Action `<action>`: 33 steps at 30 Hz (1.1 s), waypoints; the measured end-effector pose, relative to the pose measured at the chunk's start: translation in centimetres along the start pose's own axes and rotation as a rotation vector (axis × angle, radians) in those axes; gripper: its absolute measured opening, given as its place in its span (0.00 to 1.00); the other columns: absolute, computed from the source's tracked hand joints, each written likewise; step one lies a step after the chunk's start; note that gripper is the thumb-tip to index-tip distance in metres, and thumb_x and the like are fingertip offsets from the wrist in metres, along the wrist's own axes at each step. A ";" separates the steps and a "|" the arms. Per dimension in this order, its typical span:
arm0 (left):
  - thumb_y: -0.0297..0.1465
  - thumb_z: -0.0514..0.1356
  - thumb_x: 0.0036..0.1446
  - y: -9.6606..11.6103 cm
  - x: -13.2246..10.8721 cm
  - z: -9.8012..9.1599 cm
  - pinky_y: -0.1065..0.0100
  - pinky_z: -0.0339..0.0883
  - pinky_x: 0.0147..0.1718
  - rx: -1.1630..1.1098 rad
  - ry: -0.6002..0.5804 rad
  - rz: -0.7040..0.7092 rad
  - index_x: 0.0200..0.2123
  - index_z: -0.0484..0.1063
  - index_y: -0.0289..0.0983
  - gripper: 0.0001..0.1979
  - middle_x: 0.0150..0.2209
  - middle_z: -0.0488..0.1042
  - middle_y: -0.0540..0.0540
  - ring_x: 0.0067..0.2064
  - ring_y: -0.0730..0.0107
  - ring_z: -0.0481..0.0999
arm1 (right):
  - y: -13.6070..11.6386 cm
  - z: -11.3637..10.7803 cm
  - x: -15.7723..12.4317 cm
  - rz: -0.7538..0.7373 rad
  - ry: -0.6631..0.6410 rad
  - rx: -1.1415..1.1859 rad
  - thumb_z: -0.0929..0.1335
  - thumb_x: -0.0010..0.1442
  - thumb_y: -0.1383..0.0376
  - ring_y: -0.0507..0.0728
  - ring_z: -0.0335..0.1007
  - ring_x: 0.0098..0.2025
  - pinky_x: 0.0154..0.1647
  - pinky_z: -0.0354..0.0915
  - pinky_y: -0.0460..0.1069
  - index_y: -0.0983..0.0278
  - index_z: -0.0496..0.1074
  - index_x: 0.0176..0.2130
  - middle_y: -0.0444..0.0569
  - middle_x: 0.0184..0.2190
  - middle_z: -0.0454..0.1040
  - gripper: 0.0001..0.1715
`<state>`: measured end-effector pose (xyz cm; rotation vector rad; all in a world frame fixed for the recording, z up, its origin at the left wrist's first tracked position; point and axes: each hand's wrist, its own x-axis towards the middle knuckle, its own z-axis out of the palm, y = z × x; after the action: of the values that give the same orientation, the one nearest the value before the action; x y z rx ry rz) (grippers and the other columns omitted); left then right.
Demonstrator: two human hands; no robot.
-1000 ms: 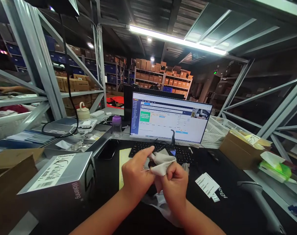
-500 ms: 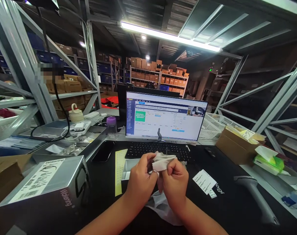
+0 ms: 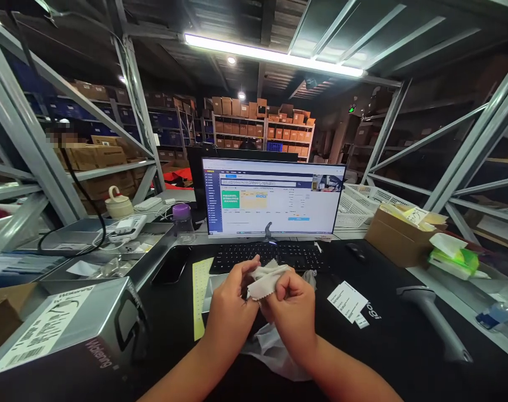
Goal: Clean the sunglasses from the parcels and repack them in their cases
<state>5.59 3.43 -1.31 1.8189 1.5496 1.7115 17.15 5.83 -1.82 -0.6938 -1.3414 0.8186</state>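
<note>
Both hands are bunched together over the black desk mat (image 3: 396,346), just in front of the black keyboard (image 3: 266,258). The left hand (image 3: 231,304) and right hand (image 3: 293,312) each have fingers curled tight on a small off-white cloth (image 3: 265,279) pinched between them. There might be something wrapped inside it, can't really tell. A crumpled clear plastic bag (image 3: 270,349) lies under the wrists.

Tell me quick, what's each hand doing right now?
Left hand: closed, fingers pinching the small white cloth.
Right hand: closed, gripping the same cloth from the other side.
</note>
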 end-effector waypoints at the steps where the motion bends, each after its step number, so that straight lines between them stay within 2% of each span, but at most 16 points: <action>1: 0.26 0.56 0.52 -0.1 0.0 0.0 0.60 0.78 0.49 0.011 0.001 0.002 0.50 0.71 0.38 0.21 0.52 0.79 0.42 0.51 0.60 0.81 | 0.0 0.1 -0.1 0.024 0.019 0.015 0.70 0.49 0.68 0.54 0.59 0.25 0.22 0.57 0.45 0.58 0.53 0.19 0.41 0.19 0.59 0.21; 4: 0.23 0.54 0.50 -0.6 -0.1 0.2 0.59 0.77 0.51 0.048 -0.002 0.010 0.52 0.70 0.37 0.24 0.52 0.79 0.42 0.52 0.60 0.80 | 0.2 0.5 -0.5 0.058 0.092 0.017 0.71 0.49 0.66 0.53 0.58 0.26 0.22 0.58 0.45 0.58 0.54 0.19 0.40 0.18 0.59 0.22; 7: 0.23 0.54 0.51 -1.1 0.0 0.3 0.59 0.77 0.50 0.083 -0.016 0.041 0.53 0.69 0.37 0.25 0.52 0.79 0.42 0.52 0.60 0.80 | -0.2 0.2 -0.1 0.151 0.065 0.092 0.72 0.45 0.67 0.51 0.54 0.22 0.20 0.55 0.44 0.59 0.54 0.19 0.38 0.17 0.58 0.22; 9: 0.24 0.54 0.53 -1.1 0.1 0.2 0.60 0.77 0.49 0.100 -0.071 0.120 0.54 0.69 0.38 0.24 0.51 0.80 0.43 0.51 0.60 0.81 | -1.0 -0.5 0.9 0.240 0.028 0.220 0.73 0.44 0.68 0.49 0.50 0.19 0.18 0.52 0.44 0.59 0.53 0.19 0.37 0.16 0.58 0.22; 12: 0.24 0.53 0.55 -0.9 0.3 0.2 0.63 0.78 0.45 0.151 -0.165 0.291 0.55 0.68 0.38 0.24 0.48 0.81 0.44 0.47 0.62 0.82 | -2.4 -1.8 2.9 0.293 0.068 0.418 0.74 0.40 0.68 0.47 0.49 0.19 0.19 0.51 0.42 0.60 0.51 0.19 0.35 0.16 0.57 0.26; 14: 0.25 0.52 0.57 -0.7 0.2 0.3 0.64 0.78 0.42 0.189 -0.177 0.382 0.56 0.67 0.37 0.23 0.47 0.81 0.44 0.45 0.62 0.83 | -2.7 -2.2 3.6 0.273 0.127 0.482 0.76 0.39 0.68 0.47 0.49 0.21 0.21 0.52 0.42 0.60 0.50 0.19 0.36 0.17 0.57 0.29; 16: 0.26 0.52 0.59 -0.8 0.0 0.3 0.64 0.77 0.44 0.210 -0.143 0.416 0.58 0.66 0.36 0.23 0.49 0.80 0.41 0.46 0.61 0.82 | -2.3 -2.0 3.2 0.245 0.164 0.459 0.75 0.42 0.67 0.47 0.48 0.21 0.21 0.51 0.42 0.60 0.49 0.20 0.36 0.17 0.56 0.29; 20: 0.21 0.52 0.54 -1.3 -0.2 0.0 0.63 0.74 0.53 0.141 -0.065 0.275 0.60 0.64 0.35 0.28 0.56 0.77 0.41 0.55 0.62 0.78 | -0.5 -0.3 0.4 0.073 0.069 0.197 0.69 0.47 0.70 0.50 0.49 0.21 0.21 0.51 0.44 0.59 0.49 0.18 0.37 0.16 0.52 0.24; 23: 0.20 0.51 0.49 -1.3 0.0 -0.2 0.63 0.73 0.54 0.064 -0.065 0.140 0.59 0.65 0.36 0.31 0.56 0.77 0.43 0.55 0.64 0.78 | 0.1 0.2 -0.5 -0.011 0.005 0.067 0.68 0.46 0.72 0.52 0.51 0.24 0.23 0.53 0.45 0.59 0.49 0.17 0.39 0.17 0.53 0.22; 25: 0.22 0.52 0.51 -1.0 0.2 -0.3 0.64 0.74 0.53 0.049 -0.086 0.112 0.57 0.67 0.37 0.28 0.54 0.78 0.44 0.54 0.64 0.79 | -0.3 -0.2 0.1 0.054 -0.022 0.084 0.69 0.46 0.71 0.51 0.49 0.24 0.22 0.51 0.44 0.60 0.50 0.17 0.38 0.17 0.53 0.23; 27: 0.24 0.53 0.55 -0.7 0.3 -0.3 0.65 0.75 0.50 0.083 -0.132 0.163 0.56 0.67 0.37 0.25 0.53 0.79 0.44 0.53 0.65 0.80 | -1.2 -1.1 1.3 0.186 -0.034 0.213 0.72 0.45 0.69 0.49 0.46 0.23 0.21 0.49 0.43 0.60 0.50 0.18 0.37 0.17 0.53 0.25; 30: 0.26 0.54 0.60 -0.3 0.2 -0.5 0.67 0.76 0.45 0.199 -0.194 0.358 0.57 0.67 0.35 0.22 0.50 0.80 0.43 0.48 0.65 0.82 | -2.6 -2.7 3.4 0.386 -0.018 0.508 0.76 0.41 0.66 0.47 0.48 0.22 0.22 0.52 0.42 0.60 0.49 0.20 0.36 0.17 0.56 0.31; 33: 0.26 0.53 0.62 -0.2 0.0 -0.6 0.68 0.76 0.45 0.270 -0.198 0.517 0.60 0.64 0.33 0.22 0.50 0.80 0.41 0.47 0.64 0.82 | -3.1 -3.5 4.3 0.425 0.008 0.636 0.78 0.40 0.67 0.47 0.50 0.23 0.25 0.55 0.42 0.61 0.48 0.20 0.36 0.19 0.57 0.34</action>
<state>5.02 3.23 -1.25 2.6199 1.3607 1.4864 21.12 7.79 2.67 -0.4698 -0.8493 1.4946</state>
